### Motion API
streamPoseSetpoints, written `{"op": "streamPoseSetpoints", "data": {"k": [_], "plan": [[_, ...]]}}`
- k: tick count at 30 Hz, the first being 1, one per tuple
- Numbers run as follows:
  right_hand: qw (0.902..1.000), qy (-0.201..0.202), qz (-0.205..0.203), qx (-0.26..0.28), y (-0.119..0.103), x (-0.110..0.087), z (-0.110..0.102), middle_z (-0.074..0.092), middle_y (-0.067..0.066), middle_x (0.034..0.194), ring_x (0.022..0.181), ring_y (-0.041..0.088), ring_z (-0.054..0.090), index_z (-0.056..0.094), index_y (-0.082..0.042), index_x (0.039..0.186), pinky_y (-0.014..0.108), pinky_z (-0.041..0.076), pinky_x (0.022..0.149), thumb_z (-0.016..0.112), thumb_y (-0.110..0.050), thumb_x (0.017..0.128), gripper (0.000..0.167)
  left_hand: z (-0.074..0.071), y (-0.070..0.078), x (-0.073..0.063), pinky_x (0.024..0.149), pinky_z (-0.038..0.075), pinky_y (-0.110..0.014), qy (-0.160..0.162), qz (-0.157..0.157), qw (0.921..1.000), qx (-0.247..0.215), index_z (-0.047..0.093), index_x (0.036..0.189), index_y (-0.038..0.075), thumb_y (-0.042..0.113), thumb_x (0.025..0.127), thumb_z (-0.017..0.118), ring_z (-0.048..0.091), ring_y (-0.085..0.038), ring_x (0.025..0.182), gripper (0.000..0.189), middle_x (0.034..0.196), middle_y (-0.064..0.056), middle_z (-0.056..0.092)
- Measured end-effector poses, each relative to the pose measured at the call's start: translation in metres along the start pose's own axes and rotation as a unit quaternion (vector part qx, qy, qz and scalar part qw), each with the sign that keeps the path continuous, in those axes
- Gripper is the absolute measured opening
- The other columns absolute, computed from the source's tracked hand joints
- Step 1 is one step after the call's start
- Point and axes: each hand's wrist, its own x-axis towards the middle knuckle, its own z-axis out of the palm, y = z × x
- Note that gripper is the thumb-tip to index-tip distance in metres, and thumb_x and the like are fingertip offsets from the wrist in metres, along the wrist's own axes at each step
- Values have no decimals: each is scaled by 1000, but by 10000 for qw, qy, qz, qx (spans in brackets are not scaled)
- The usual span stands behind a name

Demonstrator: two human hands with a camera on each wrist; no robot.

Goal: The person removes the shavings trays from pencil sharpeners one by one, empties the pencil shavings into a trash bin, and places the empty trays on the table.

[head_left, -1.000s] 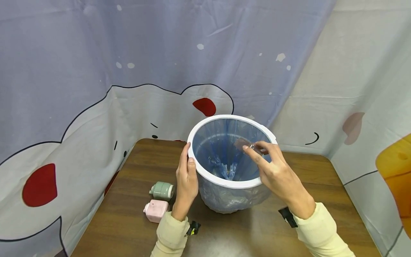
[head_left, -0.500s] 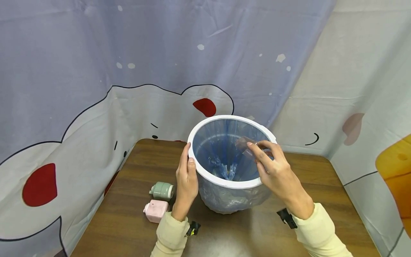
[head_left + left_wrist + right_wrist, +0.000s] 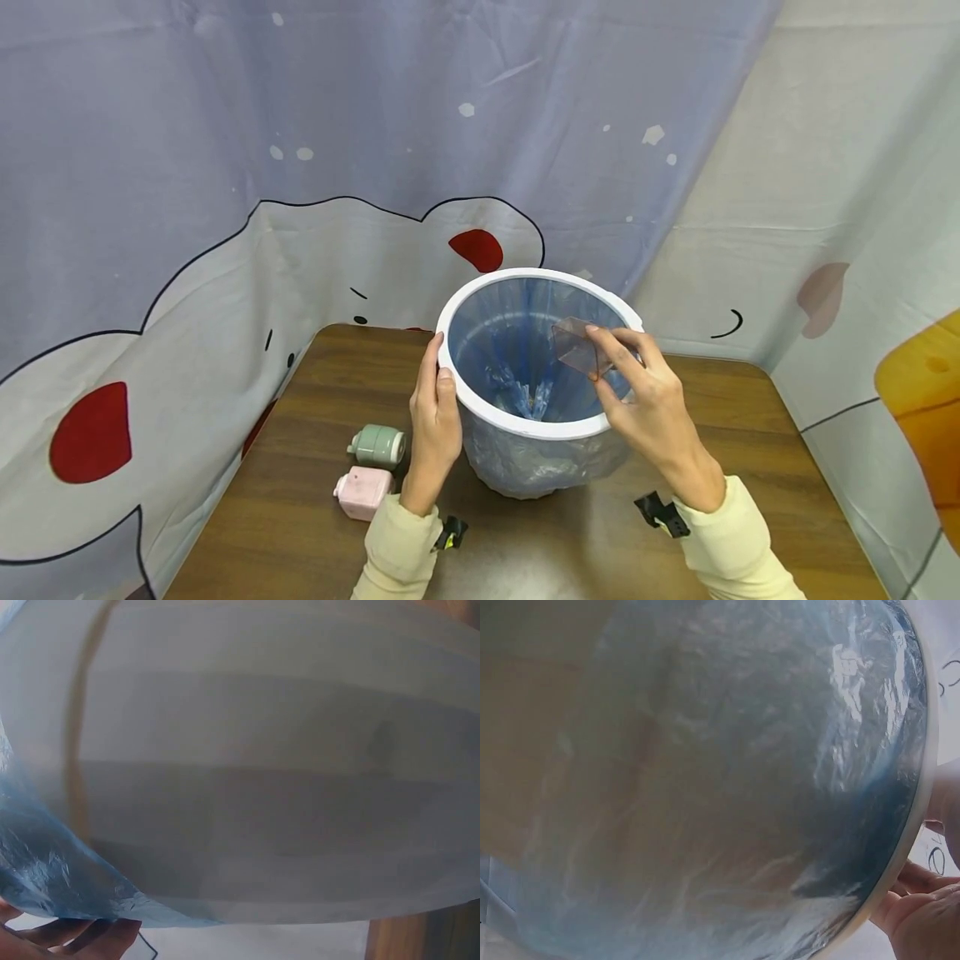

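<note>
A trash bin (image 3: 543, 458) lined with a blue bag (image 3: 487, 321) stands on the table, its white rim (image 3: 517, 423) holding the bag. My left hand (image 3: 437, 421) rests against the bin's left side, fingers straight, thumb just below the rim. In the left wrist view, fingertips (image 3: 112, 937) show under the bag's edge. My right hand (image 3: 648, 400) pinches a clear, faintly pinkish plastic piece (image 3: 573, 346) with a squarish face between thumb and index finger. The piece is tilted over the bin's mouth. In the right wrist view, the bin fills most of the picture, with my fingers (image 3: 922, 896) beyond its rim.
Two small containers lie left of the left wrist: a green rounded one (image 3: 377, 446) and a pink boxy one (image 3: 364, 492). The wooden table (image 3: 300, 433) meets a printed curtain (image 3: 360, 108) at its back and sides.
My right hand has shifted its fingers on the clear piece, bringing the thumb into sight, and drawn slightly back. More of the piece shows now. The left hand and the bin stay put.
</note>
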Motion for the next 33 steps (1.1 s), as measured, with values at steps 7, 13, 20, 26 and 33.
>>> {"op": "streamPoseSetpoints", "data": {"k": [7, 13, 20, 26, 33], "plan": [[9996, 87, 195, 205, -2, 0, 3, 57, 14, 106, 86, 17, 56, 59, -9, 123, 18, 44, 74, 74, 14, 59, 70, 0, 2, 0, 96, 37, -49, 26, -45, 10000, 15, 39, 137, 0, 5, 93, 36, 44, -28, 122, 44, 139, -17, 41], [9980, 40, 443, 458, -3, -1, 2, 58, 11, 107, 84, 16, 59, 59, -8, 123, 16, 48, 71, 74, 16, 58, 71, 3, -12, 0, 96, 36, -48, 43, -13, 10000, -14, 39, 137, 2, 5, 93, 36, 43, -27, 123, 45, 140, -15, 40], [9925, -238, 932, 754, -3, -3, 0, 56, 12, 110, 89, 20, 59, 57, -6, 124, 15, 48, 73, 71, 16, 62, 68, 9, -39, -2, 96, 37, -46, 99, 110, 9999, 59, 38, 140, 14, 13, 95, 37, 43, -22, 123, 45, 142, -4, 39], [9866, -155, 1182, 1116, -12, 1, -2, 56, 16, 108, 88, 25, 58, 57, 1, 121, 20, 51, 70, 71, 19, 59, 66, 9, -40, -2, 96, 38, -45, 139, 190, 9997, 118, 37, 141, 20, 22, 97, 35, 43, -18, 124, 44, 142, 2, 39], [9735, -233, 1752, 1449, -31, 14, -12, 56, 16, 101, 90, 28, 56, 53, 8, 121, 24, 51, 72, 68, 21, 61, 63, 9, -40, -2, 95, 39, -45, 178, 256, 9993, 192, 37, 141, 17, 23, 97, 33, 43, -19, 124, 44, 142, 2, 40]]}}
